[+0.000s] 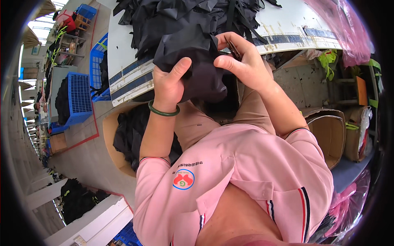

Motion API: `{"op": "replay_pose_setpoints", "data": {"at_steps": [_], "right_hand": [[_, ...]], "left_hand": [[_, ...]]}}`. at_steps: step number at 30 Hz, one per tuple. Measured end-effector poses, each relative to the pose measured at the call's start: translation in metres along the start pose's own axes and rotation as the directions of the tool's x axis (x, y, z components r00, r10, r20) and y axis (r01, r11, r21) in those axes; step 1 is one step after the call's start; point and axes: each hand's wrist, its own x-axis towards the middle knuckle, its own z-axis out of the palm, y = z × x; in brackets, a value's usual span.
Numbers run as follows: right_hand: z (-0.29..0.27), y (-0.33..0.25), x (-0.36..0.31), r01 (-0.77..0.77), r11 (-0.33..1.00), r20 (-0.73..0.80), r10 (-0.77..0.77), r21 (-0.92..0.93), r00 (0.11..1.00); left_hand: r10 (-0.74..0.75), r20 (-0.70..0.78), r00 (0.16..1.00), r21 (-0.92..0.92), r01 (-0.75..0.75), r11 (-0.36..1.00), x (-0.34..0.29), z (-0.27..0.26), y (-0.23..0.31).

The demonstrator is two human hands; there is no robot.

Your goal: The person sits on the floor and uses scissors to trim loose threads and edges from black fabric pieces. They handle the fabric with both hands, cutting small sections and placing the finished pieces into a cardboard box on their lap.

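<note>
My left hand (169, 84), with a dark green bangle (164, 110) on its wrist, grips a piece of thin black fabric (201, 67) along its left side, thumb on top. The cloth hangs in loose folds over my lap at the table's front edge. Across from it, my right hand (248, 63) is curled at the fabric's right edge, its thumb and index finger bent toward the cloth. Small dark metal thread snips (234, 50) lie within that hand, partly hidden by the fingers. Whether its fingertips also pinch the fabric is hard to see.
A large heap of black fabric pieces (180, 18) with straps covers the white table (287, 26). Cardboard boxes stand on both sides of me, the left box (110, 133) holding black cloth. Blue crates (80, 98) sit further left. Pink plastic sheeting (349, 28) hangs at the right.
</note>
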Motion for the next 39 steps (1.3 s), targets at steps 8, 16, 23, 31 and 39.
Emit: {"op": "replay_pose_setpoints", "data": {"at_steps": [8, 16, 23, 31, 39], "right_hand": [[-0.013, 0.014, 0.001, -0.46, 0.758, 0.132, 0.455, 0.463, 0.881], [-0.004, 0.02, -0.005, -0.332, 0.931, 0.043, 0.329, 0.154, 0.943], [-0.017, 0.011, -0.007, -0.416, 0.892, 0.017, 0.419, 0.176, 0.908], [-0.005, -0.001, -0.008, -0.308, 0.95, 0.09, 0.303, 0.047, 0.949], [-0.003, 0.0, -0.017, -0.34, 0.922, 0.071, 0.333, 0.186, 0.94]], "left_hand": [[-0.093, -0.059, 0.994, -0.102, 0.087, 0.991, -0.011, -0.007, -0.004], [-0.166, -0.092, 0.982, -0.136, 0.153, 0.979, -0.011, -0.01, -0.004], [-0.067, -0.338, 0.939, 0.139, 0.121, 0.983, -0.009, -0.06, -0.002], [0.293, 0.507, 0.811, 0.761, -0.58, 0.29, -0.003, 0.007, 0.026], [-0.024, 0.292, 0.956, 0.674, -0.188, 0.714, -0.009, 0.006, 0.011]]}}
